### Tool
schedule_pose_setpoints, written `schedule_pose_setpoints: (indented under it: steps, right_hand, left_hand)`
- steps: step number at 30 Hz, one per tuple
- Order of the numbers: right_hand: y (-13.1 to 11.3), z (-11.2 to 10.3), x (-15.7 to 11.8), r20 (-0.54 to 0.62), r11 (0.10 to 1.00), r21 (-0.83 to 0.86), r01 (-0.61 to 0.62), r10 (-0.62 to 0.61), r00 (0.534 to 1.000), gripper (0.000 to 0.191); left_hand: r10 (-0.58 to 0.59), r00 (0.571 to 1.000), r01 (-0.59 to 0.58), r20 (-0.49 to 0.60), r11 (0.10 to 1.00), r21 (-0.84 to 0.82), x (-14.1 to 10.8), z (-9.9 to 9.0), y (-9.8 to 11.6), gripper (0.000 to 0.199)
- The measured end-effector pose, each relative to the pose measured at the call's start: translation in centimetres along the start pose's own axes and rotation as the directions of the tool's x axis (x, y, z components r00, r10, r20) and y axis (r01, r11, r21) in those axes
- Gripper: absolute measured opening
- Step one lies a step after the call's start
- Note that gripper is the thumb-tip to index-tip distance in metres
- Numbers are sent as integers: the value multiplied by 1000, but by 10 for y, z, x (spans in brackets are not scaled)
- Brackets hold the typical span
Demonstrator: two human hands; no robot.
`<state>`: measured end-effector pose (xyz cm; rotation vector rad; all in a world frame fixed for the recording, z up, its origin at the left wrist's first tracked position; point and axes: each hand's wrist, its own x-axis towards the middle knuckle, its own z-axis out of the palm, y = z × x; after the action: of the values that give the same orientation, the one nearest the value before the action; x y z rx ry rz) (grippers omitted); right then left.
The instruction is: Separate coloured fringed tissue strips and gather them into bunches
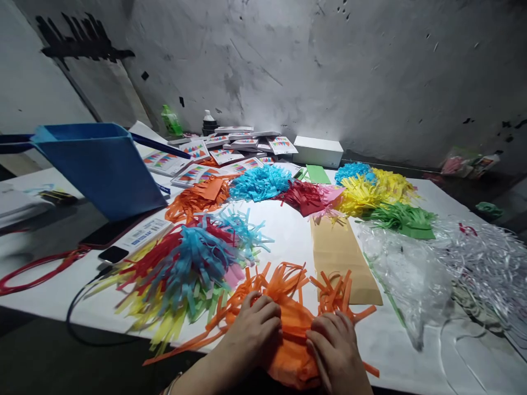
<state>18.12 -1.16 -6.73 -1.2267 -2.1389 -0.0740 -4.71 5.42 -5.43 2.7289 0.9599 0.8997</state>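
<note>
Orange fringed paper (294,323) lies at the table's near edge, its cut strips spreading away and to both sides. My left hand (257,326) is closed on its left part, with the fingers curled over the paper. On the right part, my right hand (335,345) has its fingers bent round the orange paper. The fingertips of both hands are partly hidden. Just left of my left hand is a heap of blue, red, yellow and green fringed paper (185,269).
A blue container (99,170) stands at the left. Orange (197,200), blue (261,182), red (302,196), yellow (360,195) and green (405,219) fringes lie behind. Brown paper (341,258) and clear plastic (411,269) are at right; printed packs (242,144) and a white box (318,151) lie farther back.
</note>
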Motion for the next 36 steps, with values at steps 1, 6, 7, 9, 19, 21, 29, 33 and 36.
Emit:
schedule_pose_setpoints:
  steps: [1,6,7,9,19,21,29,33,36]
  right_hand:
    - [1,0,0,-1,999,-9,-35,35,999,14]
    - [-11,15,11,-147,945,-73,-320,307,940,13]
    - [-13,18,12,-183,932,-83,-353,334,924,14]
    - [-16,20,14,-209,936,-69,-346,326,922,19]
    - [-27,27,27,-150,991,-63,-121,110,983,29]
    - [-29,32,27,-199,994,-42,-99,89,976,40]
    - [-13,20,2,-170,996,59,-63,72,983,36]
    - [-15,16,-1,-200,992,76,-97,111,974,27]
    - [-21,20,2,-238,983,77,-169,183,954,21]
  left_hand:
    - [-56,998,56,40,998,1,1,-2,4,15]
    - [-282,947,264,156,956,126,11,-4,14,9]
    - [-264,954,245,140,959,142,12,-3,13,9]
    - [-150,981,134,121,983,129,12,-1,8,10]
    - [99,994,-101,54,994,45,14,6,0,19]
    - [92,994,-93,51,995,22,14,7,2,17]
    - [-16,998,14,-63,1000,-24,3,9,2,20]
    - [-8,1000,7,20,1000,13,-1,11,0,17]
    - [-51,992,39,117,994,106,-2,12,-2,13]
